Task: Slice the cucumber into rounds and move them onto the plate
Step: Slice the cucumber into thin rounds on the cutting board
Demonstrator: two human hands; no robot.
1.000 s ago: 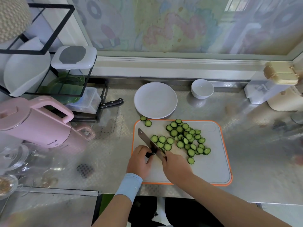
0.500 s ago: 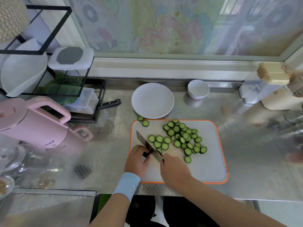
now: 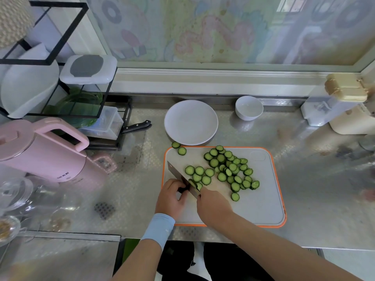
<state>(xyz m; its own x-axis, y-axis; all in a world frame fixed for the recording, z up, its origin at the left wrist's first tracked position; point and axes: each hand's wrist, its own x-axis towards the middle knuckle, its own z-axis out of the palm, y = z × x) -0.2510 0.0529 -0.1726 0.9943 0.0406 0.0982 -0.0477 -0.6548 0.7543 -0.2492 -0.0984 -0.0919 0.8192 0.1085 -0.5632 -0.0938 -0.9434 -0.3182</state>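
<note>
Steel counter (image 3: 304, 179): our left hand (image 3: 172, 197) pinches the dark-green cucumber stub (image 3: 183, 189), right hand (image 3: 213, 207) grips the steel cleaver (image 3: 176, 173); sliced green rounds (image 3: 223, 169) wait, round white plate (image 3: 190, 122) at twelve o'clock bare.

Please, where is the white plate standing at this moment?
In the head view, the white plate sits on the steel counter just behind the cutting board's far left edge, to the left of the small white bowl.

Cucumber rounds (image 3: 213, 162) on board (image 3: 253, 203), plate (image 3: 190, 122) seemingly white
</note>
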